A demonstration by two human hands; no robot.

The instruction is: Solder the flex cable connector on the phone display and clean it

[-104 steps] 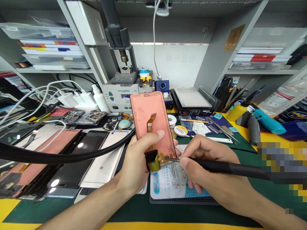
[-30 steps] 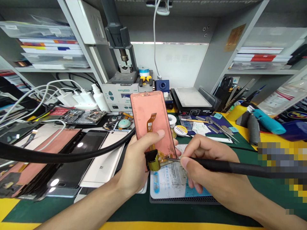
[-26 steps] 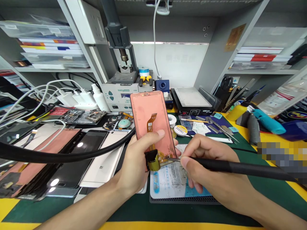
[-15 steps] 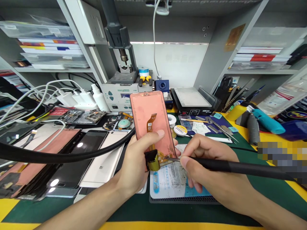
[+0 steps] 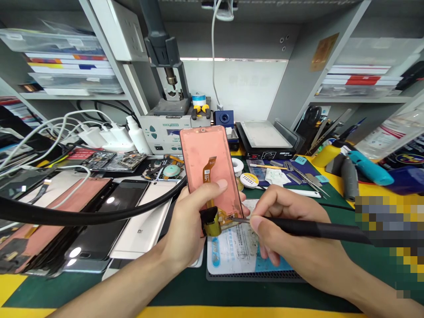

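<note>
My left hand [image 5: 190, 216] is wrapped round a phone screen [image 5: 208, 150] with a copper-pink back, held tilted up above the bench. Its thumb lies across the back, beside an orange flex cable [image 5: 207, 170]. At the lower edge a dark and gold-coloured flap [image 5: 212, 223] curls outward. My right hand [image 5: 288, 229] pinches a long black tool [image 5: 308, 229] with a slim metal tip. That tip meets the small flex circuit [image 5: 227, 217] at the screen's lower right corner; whether it presses on it I cannot tell.
Beneath the hands lies a white and blue work pad [image 5: 236, 251]. Several phones and screens, including a white phone [image 5: 144, 221], line the left, with a thick black hose [image 5: 99, 217] crossing over them. A grey hot-air station [image 5: 168, 132] and a flat heating plate [image 5: 268, 134] stand behind. Tweezers [image 5: 313, 180] lie right.
</note>
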